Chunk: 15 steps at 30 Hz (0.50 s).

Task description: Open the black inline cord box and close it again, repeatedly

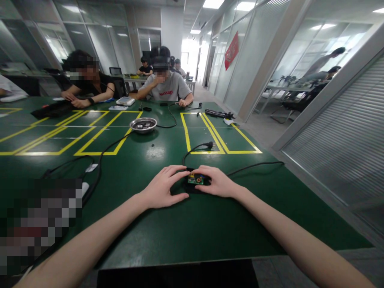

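In front of me on the green table (pixel 168 236) lies a small green circuit board (pixel 192 181) with a copper-coloured coil and yellow parts. Under and around it is a black plastic housing (pixel 195 191), partly covered by my fingers. My right hand (pixel 217 182) pinches the board at its right end between thumb and fingers. At the left side, my left hand (pixel 165 186) has its thumb and fingers spread apart, with the fingertips close to the housing; whether they touch it I cannot tell. A black cord with a plug (pixel 209 145) lies just beyond the hands.
Another black cable (pixel 258 165) runs off to the right. A metal bowl (pixel 143 125) with metal parts inside stands farther back, among yellow tape outlines. A folded black tripod-like item (pixel 217 114) lies at the back right. Two people (pixel 168 86) sit across the table. A pixelated area covers the lower left.
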Motion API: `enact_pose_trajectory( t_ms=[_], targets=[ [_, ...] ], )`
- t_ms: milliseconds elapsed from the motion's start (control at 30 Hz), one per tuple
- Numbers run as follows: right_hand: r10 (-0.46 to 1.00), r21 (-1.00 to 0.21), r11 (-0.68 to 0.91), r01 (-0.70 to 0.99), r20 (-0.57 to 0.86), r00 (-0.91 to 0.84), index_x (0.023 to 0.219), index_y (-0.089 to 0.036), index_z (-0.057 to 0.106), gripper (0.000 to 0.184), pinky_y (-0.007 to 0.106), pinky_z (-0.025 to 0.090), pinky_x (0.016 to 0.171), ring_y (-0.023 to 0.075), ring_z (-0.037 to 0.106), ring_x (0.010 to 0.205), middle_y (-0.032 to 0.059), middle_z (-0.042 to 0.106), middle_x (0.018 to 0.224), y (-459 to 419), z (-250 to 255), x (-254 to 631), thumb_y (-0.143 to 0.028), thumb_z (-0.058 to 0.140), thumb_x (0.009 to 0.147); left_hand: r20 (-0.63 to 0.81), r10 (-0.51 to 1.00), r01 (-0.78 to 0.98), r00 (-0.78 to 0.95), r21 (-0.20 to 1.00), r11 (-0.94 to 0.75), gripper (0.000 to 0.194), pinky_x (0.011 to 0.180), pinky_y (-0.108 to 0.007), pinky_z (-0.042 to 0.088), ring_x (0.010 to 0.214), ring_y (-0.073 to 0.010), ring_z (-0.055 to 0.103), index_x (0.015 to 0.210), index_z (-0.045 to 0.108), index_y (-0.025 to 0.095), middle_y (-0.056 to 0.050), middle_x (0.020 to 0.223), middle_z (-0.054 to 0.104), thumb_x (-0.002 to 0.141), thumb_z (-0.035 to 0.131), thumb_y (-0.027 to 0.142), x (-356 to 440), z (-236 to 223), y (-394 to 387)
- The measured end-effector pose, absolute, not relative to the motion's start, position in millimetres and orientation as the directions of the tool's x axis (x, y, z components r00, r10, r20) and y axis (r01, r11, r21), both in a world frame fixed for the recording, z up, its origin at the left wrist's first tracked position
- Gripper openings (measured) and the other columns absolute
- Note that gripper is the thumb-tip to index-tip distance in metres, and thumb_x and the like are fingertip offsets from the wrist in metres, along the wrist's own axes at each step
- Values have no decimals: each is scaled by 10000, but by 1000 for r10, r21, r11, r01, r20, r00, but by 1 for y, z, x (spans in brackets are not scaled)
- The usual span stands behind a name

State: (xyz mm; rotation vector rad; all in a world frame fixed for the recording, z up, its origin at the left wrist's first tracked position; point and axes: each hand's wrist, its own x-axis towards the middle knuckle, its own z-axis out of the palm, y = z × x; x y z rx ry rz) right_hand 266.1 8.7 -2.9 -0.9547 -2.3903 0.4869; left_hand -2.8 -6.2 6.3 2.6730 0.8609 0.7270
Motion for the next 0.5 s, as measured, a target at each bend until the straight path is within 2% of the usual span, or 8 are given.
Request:
enact_pose_trajectory(
  t_ms=[33,100,167,233,333,500],
  targets=[
    [662,-508,723,468,313,-681,1227,-217,708,391,324,574,826,216,714,934,61,730,1040,1,-1,257,-259,768,843,378,587,463,716,372,-804,463,1038,-469,503,1184,-311,623,1246,649,211,-136,1268,682,898,717,509,-2,8,-7],
    [604,-501,758,418,297,-739,1222,-222,709,368,298,568,800,201,715,912,57,722,1050,-11,2,246,-236,752,856,336,571,445,749,383,-810,394,876,-394,538,931,-255,647,984,665,197,-80,953,702,876,718,572,-1,12,-8],
    [589,-483,773,412,303,-750,1225,-223,706,358,289,570,784,198,720,910,62,725,1075,-15,3,243,-236,738,869,307,575,459,758,376,-805,389,786,-358,526,838,-230,616,880,630,199,-53,846,667,873,713,579,0,14,-10],
    [583,-471,785,402,339,-739,1247,-227,696,360,292,577,783,200,730,918,67,738,1089,-15,2,247,-254,722,889,298,592,485,749,361,-796,354,787,-358,524,870,-237,610,912,636,200,-60,884,677,878,716,543,0,15,-12],
    [589,-459,794,399,414,-694,1270,-236,682,350,301,588,800,205,745,941,72,759,1092,-10,2,257,-291,699,925,303,614,512,729,354,-783,344,864,-393,541,990,-268,613,1086,664,202,-87,1026,704,881,719,472,0,15,-13],
    [616,-394,787,475,467,-634,1229,-231,694,319,299,586,776,209,755,915,73,772,1064,-4,5,265,-369,704,942,306,634,536,710,349,-768,564,1007,-475,539,1151,-312,587,1365,597,196,-125,1238,694,865,738,416,-2,14,-13]
  ],
)
